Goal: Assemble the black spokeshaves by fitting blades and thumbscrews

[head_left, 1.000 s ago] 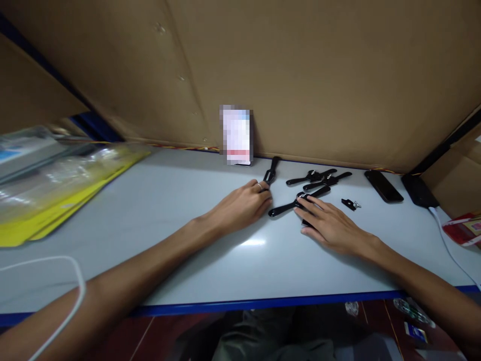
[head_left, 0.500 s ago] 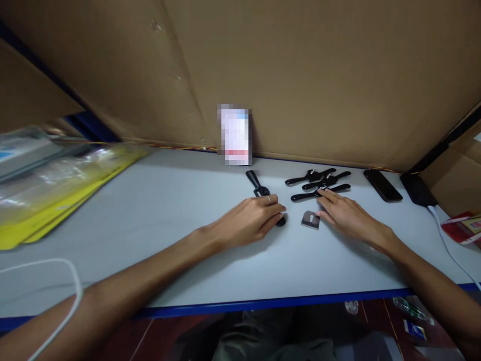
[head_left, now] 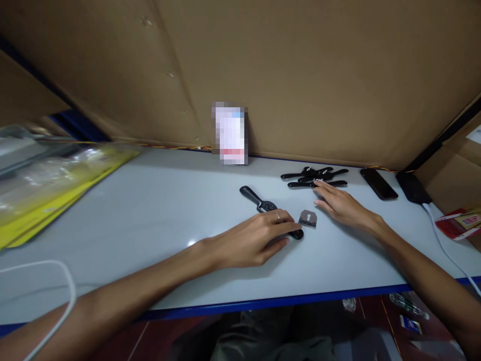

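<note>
On table (head_left: 158,225), 4 black tools (head_left: 313,178), 1 blade (head_left: 307,219)

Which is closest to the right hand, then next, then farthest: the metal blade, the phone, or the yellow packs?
1. Metal blade, just left of the right hand.
2. Phone, farther back on the right.
3. Yellow packs, far off at the table's left edge.

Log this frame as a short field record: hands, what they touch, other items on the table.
left hand: curled over the near end of a black tool, on the white table
right hand: flat, fingertips at a pile of black tools
between hands: small metal blade, untouched
far right: dark phone
left edge: yellow packets
</note>
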Available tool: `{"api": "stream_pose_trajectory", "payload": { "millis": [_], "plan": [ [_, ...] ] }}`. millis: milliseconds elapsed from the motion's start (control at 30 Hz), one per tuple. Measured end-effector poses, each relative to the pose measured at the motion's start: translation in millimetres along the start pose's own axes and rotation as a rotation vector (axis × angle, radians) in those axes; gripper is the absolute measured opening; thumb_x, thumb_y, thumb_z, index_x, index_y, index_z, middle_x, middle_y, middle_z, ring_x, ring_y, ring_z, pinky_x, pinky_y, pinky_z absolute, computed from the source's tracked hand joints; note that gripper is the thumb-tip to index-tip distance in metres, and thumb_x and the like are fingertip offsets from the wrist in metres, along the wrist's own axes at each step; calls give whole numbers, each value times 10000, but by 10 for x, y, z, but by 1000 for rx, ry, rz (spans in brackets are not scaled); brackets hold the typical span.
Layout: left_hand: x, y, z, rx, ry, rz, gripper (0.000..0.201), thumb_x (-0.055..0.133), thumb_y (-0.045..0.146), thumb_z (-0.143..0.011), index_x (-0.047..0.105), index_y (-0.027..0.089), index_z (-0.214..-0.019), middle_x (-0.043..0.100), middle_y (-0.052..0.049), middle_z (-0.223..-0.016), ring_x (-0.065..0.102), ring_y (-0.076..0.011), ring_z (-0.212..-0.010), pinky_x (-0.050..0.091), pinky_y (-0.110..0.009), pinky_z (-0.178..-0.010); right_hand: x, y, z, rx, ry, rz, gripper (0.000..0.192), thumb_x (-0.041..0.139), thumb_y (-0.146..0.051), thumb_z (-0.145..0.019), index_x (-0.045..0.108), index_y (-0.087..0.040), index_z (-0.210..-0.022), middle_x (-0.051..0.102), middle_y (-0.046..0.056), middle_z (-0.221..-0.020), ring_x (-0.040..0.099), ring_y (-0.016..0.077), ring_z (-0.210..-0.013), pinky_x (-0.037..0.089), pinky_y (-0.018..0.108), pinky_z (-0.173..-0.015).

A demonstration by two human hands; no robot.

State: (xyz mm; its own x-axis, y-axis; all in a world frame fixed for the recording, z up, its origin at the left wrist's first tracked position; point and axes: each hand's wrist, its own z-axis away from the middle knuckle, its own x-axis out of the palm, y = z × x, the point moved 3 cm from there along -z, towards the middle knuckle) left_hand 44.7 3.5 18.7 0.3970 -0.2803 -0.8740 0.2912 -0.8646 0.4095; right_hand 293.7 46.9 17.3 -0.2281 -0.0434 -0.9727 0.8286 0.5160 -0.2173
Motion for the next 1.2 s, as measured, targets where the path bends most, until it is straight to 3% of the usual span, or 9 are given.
{"api": "stream_pose_trajectory", "payload": {
  "millis": [233,333,433,533,600,700,1000,1200],
  "plan": [
    [9,131,-11,58,-9,196,458,518,183,-990,503,196,-1448,609,-123,-1409,597,-234,-1275,525,-445,-1069,65,133,-76,-14,64,-7,373,445,-314,-1051,581,-179,-1372,434,131,-1600,355,281,-1509,370,496,-1213],
    [-63,42,-10,25,143,224,398,483,168,-997,550,190,-1389,671,-98,-1284,639,-198,-1165,546,-396,-1006,38,151,-93,-15,119,-25,341,438,-271,-1047,610,-191,-1331,532,119,-1527,442,273,-1459,419,478,-1166],
    [-162,-194,5,-102,266,72,375,449,134,-973,588,181,-1317,668,-99,-1200,616,-211,-1120,534,-402,-968,-55,104,-75,60,189,-26,251,498,-222,-1010,676,-201,-1186,709,111,-1256,628,287,-1230,501,473,-1019],
    [-227,-448,15,-179,151,-128,412,502,129,-895,597,161,-1294,640,-121,-1233,563,-274,-1160,477,-488,-1021,-133,-19,-19,107,122,-29,108,623,-219,-939,698,-211,-1017,743,81,-1024,661,277,-1029,506,427,-882],
    [-256,-572,23,-202,22,-193,375,536,128,-847,642,174,-1204,649,-112,-1185,569,-279,-1107,464,-487,-1004,-141,-107,29,108,-1,-67,153,707,-237,-884,679,-217,-1033,731,69,-1020,659,258,-978,489,379,-813],
    [-306,-657,41,-223,-72,-173,332,517,126,-843,679,187,-1127,638,-99,-1125,584,-252,-1053,476,-418,-955,-114,-193,89,109,-118,-79,247,750,-298,-862,644,-226,-1074,708,65,-1078,648,242,-953,459,348,-766],
    [-351,-652,83,-232,-86,-88,289,472,178,-929,721,214,-1072,645,-75,-1085,608,-210,-1006,490,-324,-887,-11,-349,111,121,-86,-89,247,703,-404,-885,604,-224,-1022,655,73,-1095,622,274,-1002,459,395,-798],
    [-328,-644,85,-180,-55,-98,288,473,179,-956,727,219,-1086,661,-66,-1062,628,-189,-959,509,-305,-851,32,-251,79,168,-37,-229,244,793,-300,-781,596,-235,-909,680,69,-963,617,243,-817,467,393,-707]
  ]
}}
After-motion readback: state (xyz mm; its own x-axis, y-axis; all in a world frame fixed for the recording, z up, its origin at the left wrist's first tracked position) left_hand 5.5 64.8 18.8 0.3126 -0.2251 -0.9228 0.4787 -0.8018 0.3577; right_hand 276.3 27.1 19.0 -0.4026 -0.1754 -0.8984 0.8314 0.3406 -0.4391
